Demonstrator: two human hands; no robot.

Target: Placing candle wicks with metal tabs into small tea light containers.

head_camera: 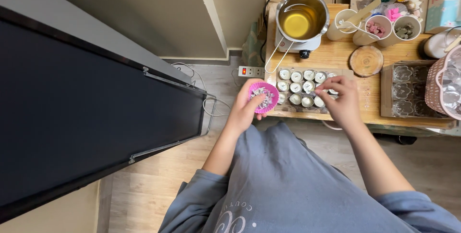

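Pale wood flooring runs under me, with a big dark flat panel filling the left side and a low wooden table set far right against the wall. From my feed, my left hand is closed around a pink fluted cup of pale flakes, held just off the table's near left edge, thumb across the rim. Beyond it on the floor lies a white power strip. Further right, a tray of small white tealight cups sits at the table's near edge, and far behind it a steel pot of yellow liquid rests on a small white heater. My right hand is over the tray's right end, fingertips pinched together on something too small for me to make out. Right of that I see a round wood slice, cups of coloured bits, a box of clear moulds and a pink basket.
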